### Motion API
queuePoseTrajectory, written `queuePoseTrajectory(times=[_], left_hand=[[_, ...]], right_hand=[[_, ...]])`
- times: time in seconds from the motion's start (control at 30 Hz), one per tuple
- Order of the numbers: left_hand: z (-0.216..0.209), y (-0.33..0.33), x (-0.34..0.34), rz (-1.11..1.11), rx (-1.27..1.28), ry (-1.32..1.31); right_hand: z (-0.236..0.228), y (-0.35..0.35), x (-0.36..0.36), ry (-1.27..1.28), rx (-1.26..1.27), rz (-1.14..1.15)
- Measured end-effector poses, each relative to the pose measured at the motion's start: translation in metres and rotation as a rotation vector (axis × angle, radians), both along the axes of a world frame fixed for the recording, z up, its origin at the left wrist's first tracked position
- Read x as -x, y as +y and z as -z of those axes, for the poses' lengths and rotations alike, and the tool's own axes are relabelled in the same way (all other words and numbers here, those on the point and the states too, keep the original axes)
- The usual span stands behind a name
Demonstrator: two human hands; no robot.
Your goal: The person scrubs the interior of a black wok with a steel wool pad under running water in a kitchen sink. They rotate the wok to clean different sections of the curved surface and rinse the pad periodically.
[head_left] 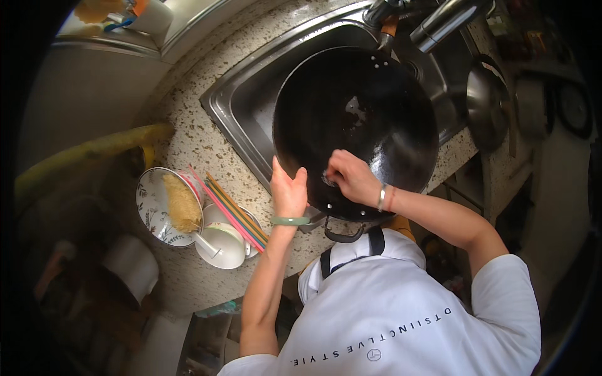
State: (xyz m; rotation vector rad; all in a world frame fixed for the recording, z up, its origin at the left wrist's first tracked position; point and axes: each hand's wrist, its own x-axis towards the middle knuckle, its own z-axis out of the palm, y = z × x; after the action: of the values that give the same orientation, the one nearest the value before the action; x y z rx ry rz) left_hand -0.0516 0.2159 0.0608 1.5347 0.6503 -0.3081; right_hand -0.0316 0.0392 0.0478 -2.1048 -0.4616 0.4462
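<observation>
A large black wok (351, 125) lies tilted across the steel sink, with a wet shine and a pale wet patch inside. My left hand (289, 193) holds its near left rim, thumb over the inside and fingers along the outside. Down inside the near part of the wok, my right hand (354, 177) is closed, fingertips against the inner wall. A small grey wad (327, 180) shows at those fingertips; most of it is hidden. The wok's loop handle (343, 237) points toward my body, and its wooden handle (389, 26) reaches the far side.
Around the sink (241, 103) runs a speckled counter (197, 138). A chrome faucet (439, 28) hangs over the far right. On the left are a patterned bowl (150, 207) with a yellowish loofah (182, 203), a white cup (224, 247) and several coloured chopsticks (235, 216).
</observation>
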Motion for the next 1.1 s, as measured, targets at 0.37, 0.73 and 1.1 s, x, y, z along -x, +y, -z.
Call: queuePoseTrajectory(times=[0.37,0.73,1.1], left_hand=[[-0.016,0.001,-0.009,0.039,-0.042,0.039],[-0.019,0.005,-0.012,0.019,-0.03,0.083],[-0.04,0.003,-0.024,0.027,-0.046,0.241]], right_hand=[[-0.007,-0.011,-0.005,-0.015,-0.007,-0.061],[-0.007,-0.008,-0.004,0.011,0.012,-0.142],[-0.007,-0.018,-0.001,0.058,-0.048,-0.187]])
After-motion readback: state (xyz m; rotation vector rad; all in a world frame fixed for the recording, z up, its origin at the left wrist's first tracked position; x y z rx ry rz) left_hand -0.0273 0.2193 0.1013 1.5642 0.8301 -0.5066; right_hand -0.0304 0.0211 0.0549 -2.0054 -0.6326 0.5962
